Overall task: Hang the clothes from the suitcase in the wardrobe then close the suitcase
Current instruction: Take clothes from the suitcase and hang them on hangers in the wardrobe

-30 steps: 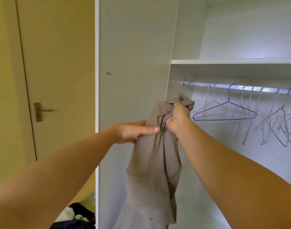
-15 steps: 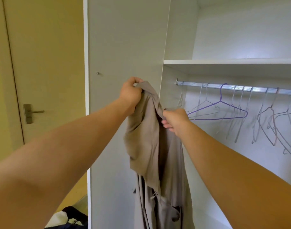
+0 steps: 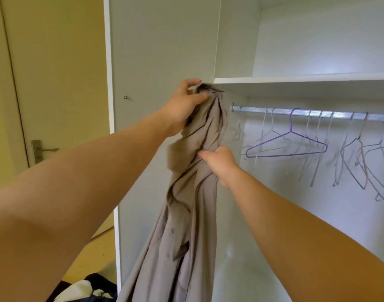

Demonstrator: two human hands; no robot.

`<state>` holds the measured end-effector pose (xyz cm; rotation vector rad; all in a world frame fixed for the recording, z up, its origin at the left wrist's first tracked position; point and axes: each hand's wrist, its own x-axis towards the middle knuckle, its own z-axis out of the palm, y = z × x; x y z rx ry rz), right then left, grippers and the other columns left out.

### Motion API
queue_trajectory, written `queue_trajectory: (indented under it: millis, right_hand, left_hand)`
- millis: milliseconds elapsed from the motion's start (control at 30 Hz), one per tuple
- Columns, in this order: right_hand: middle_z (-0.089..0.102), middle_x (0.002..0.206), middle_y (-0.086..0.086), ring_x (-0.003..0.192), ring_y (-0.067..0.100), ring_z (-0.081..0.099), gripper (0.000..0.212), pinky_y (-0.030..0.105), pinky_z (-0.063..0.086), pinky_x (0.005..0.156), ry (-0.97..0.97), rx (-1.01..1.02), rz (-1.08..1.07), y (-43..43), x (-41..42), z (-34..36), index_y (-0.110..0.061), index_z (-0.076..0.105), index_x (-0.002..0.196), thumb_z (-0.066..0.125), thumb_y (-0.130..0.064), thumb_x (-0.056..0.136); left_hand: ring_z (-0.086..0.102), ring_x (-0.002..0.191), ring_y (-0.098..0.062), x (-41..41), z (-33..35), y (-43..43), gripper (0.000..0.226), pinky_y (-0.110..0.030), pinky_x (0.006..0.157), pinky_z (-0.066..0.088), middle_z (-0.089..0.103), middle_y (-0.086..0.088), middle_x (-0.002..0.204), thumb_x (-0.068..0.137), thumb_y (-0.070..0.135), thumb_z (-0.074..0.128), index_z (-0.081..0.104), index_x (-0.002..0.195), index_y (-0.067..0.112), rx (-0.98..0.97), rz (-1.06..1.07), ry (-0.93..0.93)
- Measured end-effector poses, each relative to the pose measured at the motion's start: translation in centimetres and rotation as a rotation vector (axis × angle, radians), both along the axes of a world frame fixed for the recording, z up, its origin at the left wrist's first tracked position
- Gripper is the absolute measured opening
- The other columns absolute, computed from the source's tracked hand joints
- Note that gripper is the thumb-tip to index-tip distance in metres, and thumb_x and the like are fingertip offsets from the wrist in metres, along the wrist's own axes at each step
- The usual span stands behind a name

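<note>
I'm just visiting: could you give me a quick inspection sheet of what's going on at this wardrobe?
Surface: white shelf above the metal rail.
Job's things: grey garment hangs bunched, not on a hanger; purple hanger and wire hangers on the rail.
Clutter: dark and white clothes low on the left.
Hands: left hand grips the garment's top; right hand grips it lower.
Cables: nothing seen.
Surroundings: wardrobe door, yellow room door.

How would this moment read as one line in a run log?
left hand: grips top of taupe garment | right hand: grips it lower down | purple hanger: on rail, empty | garment: not yet hung
</note>
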<state>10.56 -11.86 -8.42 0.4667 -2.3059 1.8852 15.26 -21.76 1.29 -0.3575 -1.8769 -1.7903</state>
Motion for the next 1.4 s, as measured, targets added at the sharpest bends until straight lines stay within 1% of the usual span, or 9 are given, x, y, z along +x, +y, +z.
queue_trajectory:
  millis: [200, 367, 633, 733, 867, 1033, 1100, 1233, 1400]
  right_hand:
    - [0.062, 0.103, 0.011, 0.089, 0.025, 0.058, 0.018, 0.037, 0.052, 0.080, -0.188, -0.490, -0.092, -0.6, -0.3, 1.8, -0.007, 0.058, 0.107, 0.053, -0.006, 0.090]
    - [0.061, 0.114, 0.007, 0.103, 0.026, 0.059, 0.012, 0.043, 0.050, 0.094, -0.244, -0.649, -0.043, -0.5, -0.4, 3.1, -0.017, 0.058, 0.097, 0.063, -0.022, 0.087]
    - [0.057, 0.129, 0.004, 0.115, 0.024, 0.056, 0.047, 0.041, 0.046, 0.101, -0.226, -0.513, -0.029, 1.1, -1.3, 2.6, -0.016, 0.052, 0.130, 0.060, -0.038, 0.089]
    - [0.053, 0.130, 0.000, 0.118, 0.021, 0.052, 0.053, 0.033, 0.043, 0.103, -0.192, -0.452, -0.114, 2.5, -2.1, 2.3, -0.016, 0.048, 0.135, 0.058, -0.041, 0.089]
    - [0.048, 0.138, 0.000, 0.122, 0.024, 0.049, 0.068, 0.039, 0.041, 0.106, -0.175, -0.357, -0.202, 4.6, -3.0, 1.9, -0.017, 0.042, 0.140, 0.059, -0.053, 0.084]
    - [0.065, 0.119, 0.008, 0.107, 0.025, 0.062, 0.058, 0.040, 0.050, 0.096, -0.182, -0.240, 0.031, 4.6, -1.4, 0.6, -0.009, 0.058, 0.123, 0.072, -0.042, 0.078]
    - [0.070, 0.103, 0.007, 0.099, 0.024, 0.065, 0.043, 0.035, 0.053, 0.088, -0.198, -0.146, 0.192, 4.0, -0.2, 0.6, -0.011, 0.064, 0.111, 0.075, -0.034, 0.077]
    - [0.069, 0.106, 0.010, 0.095, 0.025, 0.066, 0.039, 0.033, 0.052, 0.085, -0.178, 0.012, 0.191, 3.2, 0.7, 0.9, -0.010, 0.063, 0.113, 0.075, -0.021, 0.078]
    - [0.065, 0.111, 0.015, 0.100, 0.031, 0.064, 0.022, 0.035, 0.052, 0.081, -0.169, -0.407, -0.024, 4.4, -1.0, 1.0, -0.007, 0.061, 0.108, 0.065, -0.009, 0.086]
  left_hand:
    - [0.049, 0.120, -0.017, 0.7, -7.2, -2.6, 0.088, -0.028, 0.095, 0.044, 0.048, 0.002, 0.135, 0.071, 0.038, 0.078, 0.030, 0.142, 0.020, -0.503, -0.056, -0.417]
    - [0.051, 0.111, -0.021, 0.6, -12.3, -4.3, 0.052, -0.037, 0.094, 0.046, 0.054, -0.002, 0.127, 0.086, 0.025, 0.065, 0.046, 0.132, 0.011, -0.553, 0.027, -0.741]
    - [0.056, 0.115, -0.030, -0.7, -9.9, -4.5, 0.043, -0.042, 0.103, 0.042, 0.059, -0.014, 0.126, 0.084, 0.011, 0.067, 0.055, 0.124, 0.002, -0.204, 0.058, -0.654]
    - [0.061, 0.105, -0.025, -0.6, -7.6, -3.7, 0.034, -0.039, 0.099, 0.045, 0.065, -0.010, 0.115, 0.082, 0.021, 0.069, 0.061, 0.112, 0.009, -0.127, -0.046, -0.646]
    - [0.061, 0.093, -0.023, -0.6, -5.4, -3.0, 0.020, -0.038, 0.090, 0.046, 0.063, -0.011, 0.115, 0.090, 0.031, 0.058, 0.061, 0.099, 0.014, -0.063, -0.055, -0.620]
    - [0.060, 0.102, -0.027, -2.4, -3.6, -0.3, 0.033, -0.039, 0.093, 0.048, 0.061, -0.013, 0.119, 0.096, 0.032, 0.051, 0.053, 0.119, 0.009, 0.223, 0.117, -0.425]
    - [0.060, 0.084, -0.022, -2.4, -2.7, 1.6, 0.022, -0.035, 0.086, 0.049, 0.061, -0.011, 0.100, 0.098, 0.031, 0.047, 0.053, 0.103, 0.010, 0.267, 0.064, -0.366]
    - [0.053, 0.053, -0.013, -2.4, -2.3, 4.3, 0.028, -0.021, 0.052, 0.048, 0.053, -0.004, 0.060, 0.098, 0.024, 0.048, 0.041, 0.072, 0.015, 0.196, -0.073, -0.238]
    - [0.055, 0.059, -0.008, -2.8, -4.9, 4.1, 0.020, -0.015, 0.050, 0.047, 0.054, 0.000, 0.077, 0.088, 0.020, 0.064, 0.046, 0.087, 0.014, -0.103, 0.062, -0.258]
